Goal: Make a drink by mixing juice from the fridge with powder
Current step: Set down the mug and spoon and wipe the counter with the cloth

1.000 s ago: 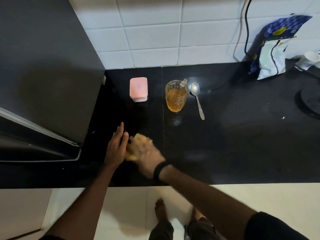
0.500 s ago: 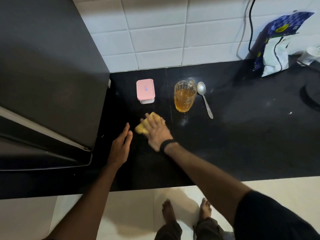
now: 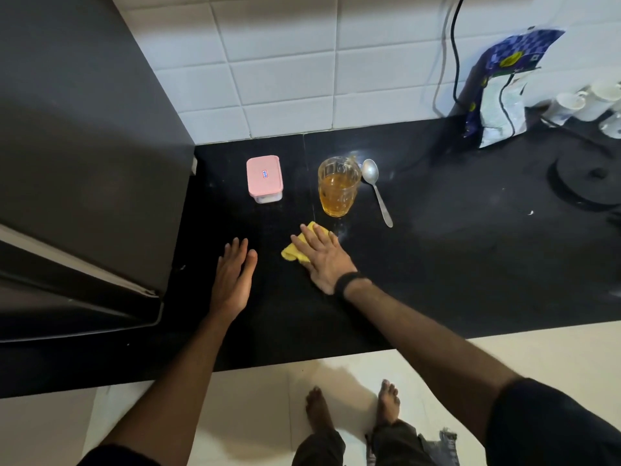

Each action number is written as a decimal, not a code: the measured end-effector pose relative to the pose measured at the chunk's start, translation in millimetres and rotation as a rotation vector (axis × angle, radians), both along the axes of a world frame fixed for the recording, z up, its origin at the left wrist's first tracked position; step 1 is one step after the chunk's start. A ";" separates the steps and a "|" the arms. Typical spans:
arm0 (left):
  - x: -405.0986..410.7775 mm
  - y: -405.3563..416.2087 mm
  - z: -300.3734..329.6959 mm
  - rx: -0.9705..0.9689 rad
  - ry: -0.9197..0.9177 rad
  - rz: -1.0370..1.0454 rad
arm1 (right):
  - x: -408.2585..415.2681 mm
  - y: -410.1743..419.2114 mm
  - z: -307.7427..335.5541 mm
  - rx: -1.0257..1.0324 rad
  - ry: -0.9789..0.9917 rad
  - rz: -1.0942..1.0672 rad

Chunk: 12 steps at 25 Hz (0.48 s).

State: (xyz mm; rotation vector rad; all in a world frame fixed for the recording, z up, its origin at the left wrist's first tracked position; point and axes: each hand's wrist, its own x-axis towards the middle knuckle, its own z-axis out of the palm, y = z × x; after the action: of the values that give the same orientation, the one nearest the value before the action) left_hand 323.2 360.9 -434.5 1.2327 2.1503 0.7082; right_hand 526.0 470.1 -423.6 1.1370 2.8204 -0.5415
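Just below the glass of juice (image 3: 338, 186), the right hand (image 3: 322, 260) presses flat on a yellow cloth (image 3: 295, 252) — the left hand (image 3: 233, 277) rests spread on the counter (image 3: 437, 264).

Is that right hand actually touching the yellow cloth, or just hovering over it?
Touching. The head view shows the right hand lying flat on the yellow cloth, fingers straight across it.

1 glass (image 3: 338, 188), 1 spoon (image 3: 379, 193), 1 container (image 3: 264, 176), 1 cloth (image 3: 291, 253), 1 bag (image 3: 497, 92).
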 end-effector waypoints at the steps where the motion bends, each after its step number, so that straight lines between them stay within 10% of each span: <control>1: 3.6 1.2 -2.2 -0.018 0.059 -0.008 | 2.3 -13.2 -3.6 0.007 0.016 0.062; 7: 44.0 28.4 4.7 -0.099 0.157 -0.048 | 59.3 -107.4 -27.1 -0.175 0.304 0.482; 12: 77.8 52.4 13.7 -0.126 0.102 -0.168 | 91.4 -85.6 28.3 -1.192 0.561 0.038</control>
State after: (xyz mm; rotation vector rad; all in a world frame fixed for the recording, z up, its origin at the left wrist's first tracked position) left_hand 400.9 413.3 -420.8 1.3885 2.1061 0.4412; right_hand 617.4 384.5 -395.3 0.6777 2.0173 -2.3378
